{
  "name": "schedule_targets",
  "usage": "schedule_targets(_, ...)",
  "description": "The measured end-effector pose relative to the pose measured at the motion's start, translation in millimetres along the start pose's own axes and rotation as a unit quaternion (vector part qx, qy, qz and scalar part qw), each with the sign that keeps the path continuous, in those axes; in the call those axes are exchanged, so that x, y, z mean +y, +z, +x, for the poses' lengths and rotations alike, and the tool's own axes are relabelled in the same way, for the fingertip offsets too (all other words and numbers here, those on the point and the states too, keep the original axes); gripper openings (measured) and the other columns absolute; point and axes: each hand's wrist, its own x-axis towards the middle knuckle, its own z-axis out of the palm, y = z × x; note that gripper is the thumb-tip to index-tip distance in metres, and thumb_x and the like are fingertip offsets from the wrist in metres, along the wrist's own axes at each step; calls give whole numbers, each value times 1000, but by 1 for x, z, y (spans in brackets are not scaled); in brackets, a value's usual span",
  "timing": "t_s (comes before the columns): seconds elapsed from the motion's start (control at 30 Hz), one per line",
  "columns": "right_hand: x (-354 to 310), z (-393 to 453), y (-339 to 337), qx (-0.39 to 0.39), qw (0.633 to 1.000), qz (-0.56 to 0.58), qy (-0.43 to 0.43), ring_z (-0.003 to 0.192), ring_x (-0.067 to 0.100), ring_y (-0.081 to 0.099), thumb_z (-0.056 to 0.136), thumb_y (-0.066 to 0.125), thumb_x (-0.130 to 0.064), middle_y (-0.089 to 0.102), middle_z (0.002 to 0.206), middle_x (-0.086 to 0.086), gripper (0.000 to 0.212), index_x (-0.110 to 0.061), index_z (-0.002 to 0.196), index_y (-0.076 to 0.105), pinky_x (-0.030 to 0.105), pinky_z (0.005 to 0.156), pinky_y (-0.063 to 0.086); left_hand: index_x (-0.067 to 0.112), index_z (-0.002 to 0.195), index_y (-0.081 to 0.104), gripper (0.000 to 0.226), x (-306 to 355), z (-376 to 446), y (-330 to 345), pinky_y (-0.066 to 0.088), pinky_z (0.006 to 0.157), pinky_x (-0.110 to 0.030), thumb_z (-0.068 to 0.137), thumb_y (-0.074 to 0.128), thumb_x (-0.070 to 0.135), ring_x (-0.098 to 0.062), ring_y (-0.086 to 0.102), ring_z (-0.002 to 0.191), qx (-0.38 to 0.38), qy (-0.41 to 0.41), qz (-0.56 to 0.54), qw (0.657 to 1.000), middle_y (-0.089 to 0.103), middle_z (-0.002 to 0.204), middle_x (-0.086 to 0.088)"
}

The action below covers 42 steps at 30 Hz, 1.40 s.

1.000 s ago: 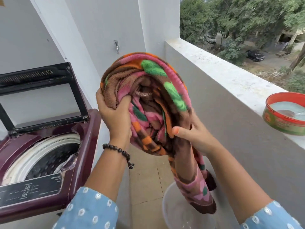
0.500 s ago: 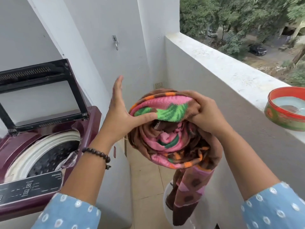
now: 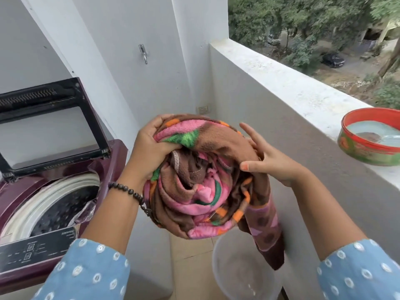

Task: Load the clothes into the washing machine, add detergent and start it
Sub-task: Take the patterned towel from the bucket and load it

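Observation:
A bunched fleece blanket [image 3: 201, 191], brown and pink with green and orange patches, is held at chest height between my hands. My left hand [image 3: 149, 152] grips its upper left fold, fingers dug into the fabric. My right hand [image 3: 266, 161] rests against the bundle's right side with index finger and thumb straight. One end of the blanket hangs down at the lower right. The maroon top-loading washing machine [image 3: 116, 161] stands to the left with its lid [image 3: 49, 118] raised and its drum [image 3: 56, 204] open. A red and green tin [image 3: 365, 152] of blue detergent powder sits on the ledge at right.
A white bucket [image 3: 244, 276] stands on the tiled floor below the blanket. The balcony parapet [image 3: 281, 83] runs along the right, with a drop to the street beyond. A metal hook [image 3: 144, 54] sticks out of the back wall. The machine's control panel [image 3: 34, 252] faces me.
My left hand went from flat against the bundle to gripping its top fold. My right hand let go of the top and moved to the right side. The blanket is bunched tighter.

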Motion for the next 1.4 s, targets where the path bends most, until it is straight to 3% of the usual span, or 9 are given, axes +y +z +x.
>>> schedule_targets(0.13,38,-7,1,11,990,137,19,127,11,54,45,90,-62,54,141,-3,130,-17,150,28,23,96,49,14,105,63,50,18,9,-11,54,83,-24,61,67,-8,-8,68,87,84,35,-114,989,75,90,10)
schedule_targets(0.43,31,13,35,-17,921,389,-15,110,25,66,48,96,-41,70,119,11,104,-9,135,49,38,89,56,9,105,59,36,7,-3,29,53,70,-23,71,60,-5,-10,65,77,311,10,-278,909,68,84,2)
schedule_targets(0.67,20,30,22,188,936,290,-63,105,28,68,68,68,4,68,118,16,67,4,133,50,36,84,56,14,139,46,74,-28,-35,4,56,82,-28,74,80,21,-19,64,113,83,-122,-176,973,68,123,-2)
schedule_targets(0.77,9,33,17,167,947,254,-106,102,23,67,66,62,11,70,113,11,66,6,131,50,34,85,55,24,152,28,121,-23,-41,-32,55,90,-35,53,94,50,-17,59,122,-18,-153,-119,981,61,136,4)
schedule_targets(0.9,-15,41,20,78,978,149,-124,110,21,63,62,69,12,65,124,13,74,-5,133,53,34,97,51,34,156,7,148,1,-38,-49,51,97,-26,39,93,62,-8,58,124,-35,-124,-63,990,61,136,9)
schedule_targets(1.03,-43,53,41,17,978,-131,-160,114,1,58,58,79,-12,64,124,-7,78,-19,132,56,19,102,43,53,150,-2,141,25,-30,-46,26,119,-29,45,91,61,7,23,143,-107,-103,146,978,21,161,4)
schedule_targets(1.17,-54,61,72,-9,943,-272,-193,109,6,63,65,81,-26,67,118,-9,70,-25,131,56,32,96,49,46,154,-5,140,11,-37,-23,27,111,-17,55,94,42,3,32,137,-191,-104,300,929,27,151,21)
schedule_targets(1.27,-54,62,78,-13,952,-252,-174,106,8,65,67,83,-23,69,113,-7,74,-28,133,51,37,96,50,48,135,38,92,-17,-50,-22,48,95,-25,61,89,31,-8,62,113,-50,-56,272,959,63,122,18)
schedule_targets(1.4,-49,60,62,-149,971,-170,-75,126,-1,48,63,91,-29,49,139,-7,107,-43,148,27,20,106,40,45,106,57,57,-26,-55,-29,52,86,-27,59,83,25,-5,67,96,64,-42,155,985,70,101,17)
